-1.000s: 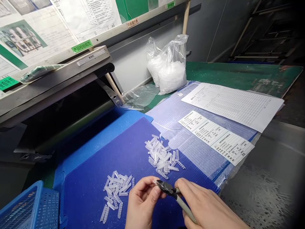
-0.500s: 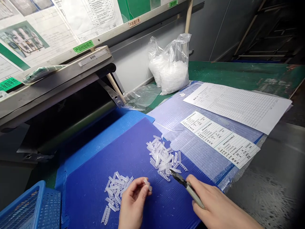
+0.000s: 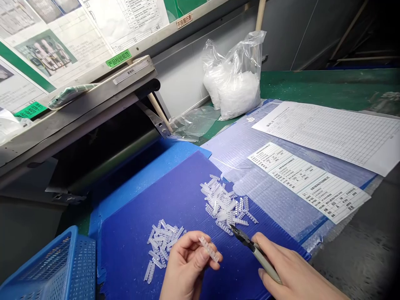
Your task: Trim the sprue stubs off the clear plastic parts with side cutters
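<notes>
Between thumb and fingers, my left hand (image 3: 190, 262) pinches a small translucent plastic strip (image 3: 208, 250) with a row of notches. My right hand (image 3: 290, 266) is wrapped round a pair of nippers (image 3: 259, 254) with grey handles and dark jaws. The jaw tips point up and left, at the lower edge of a pile of similar strips (image 3: 223, 204). A second, smaller pile of strips (image 3: 164, 239) lies left of my left hand. Both piles rest on a dark blue plastic sheet (image 3: 140, 212).
A blue basket (image 3: 86, 258) stands at the lower left. Label sheets (image 3: 309, 183) and a gridded form (image 3: 331, 133) lie at the right. Clear bags with white contents (image 3: 239, 93) stand at the back. A metal-edged shelf (image 3: 78, 100) overhangs the left side.
The strip in my left hand has turned and now shows its length between my fingers. The whole view has shifted slightly. My right hand still grips the nippers.
</notes>
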Motion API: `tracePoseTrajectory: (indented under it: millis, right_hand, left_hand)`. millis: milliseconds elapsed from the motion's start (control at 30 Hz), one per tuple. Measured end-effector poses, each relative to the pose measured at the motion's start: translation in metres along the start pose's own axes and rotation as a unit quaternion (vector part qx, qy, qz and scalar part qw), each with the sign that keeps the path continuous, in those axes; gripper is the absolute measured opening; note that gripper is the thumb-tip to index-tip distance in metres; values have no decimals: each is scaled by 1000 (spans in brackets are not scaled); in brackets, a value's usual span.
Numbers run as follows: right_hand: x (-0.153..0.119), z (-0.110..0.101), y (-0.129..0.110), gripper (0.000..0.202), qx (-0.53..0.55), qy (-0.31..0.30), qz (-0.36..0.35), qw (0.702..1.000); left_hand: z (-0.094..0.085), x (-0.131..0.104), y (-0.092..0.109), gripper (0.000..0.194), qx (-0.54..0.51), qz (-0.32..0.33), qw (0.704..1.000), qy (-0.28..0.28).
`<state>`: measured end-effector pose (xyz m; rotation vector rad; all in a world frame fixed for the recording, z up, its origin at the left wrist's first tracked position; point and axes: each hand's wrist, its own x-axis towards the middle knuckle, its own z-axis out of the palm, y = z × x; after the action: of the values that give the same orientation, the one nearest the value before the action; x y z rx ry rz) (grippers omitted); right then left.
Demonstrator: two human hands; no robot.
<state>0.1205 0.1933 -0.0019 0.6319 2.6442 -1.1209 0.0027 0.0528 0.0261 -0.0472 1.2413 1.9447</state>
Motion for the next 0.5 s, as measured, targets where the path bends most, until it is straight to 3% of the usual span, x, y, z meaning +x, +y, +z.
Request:
tracePoseTrajectory:
  millis: [300, 400, 500]
  right_hand:
    - [0, 5, -7, 8, 41, 32, -1, 999]
    - [-2, 1, -16, 15, 123, 38, 31, 991]
    - [-3, -6, -29, 21, 240, -4, 35, 970]
  left_hand:
    - [4, -5, 1, 14, 2, 21, 1000, -4]
    - [2, -5, 0, 12, 16, 18, 1000, -13]
    - [1, -4, -4, 10, 48, 28, 998, -31]
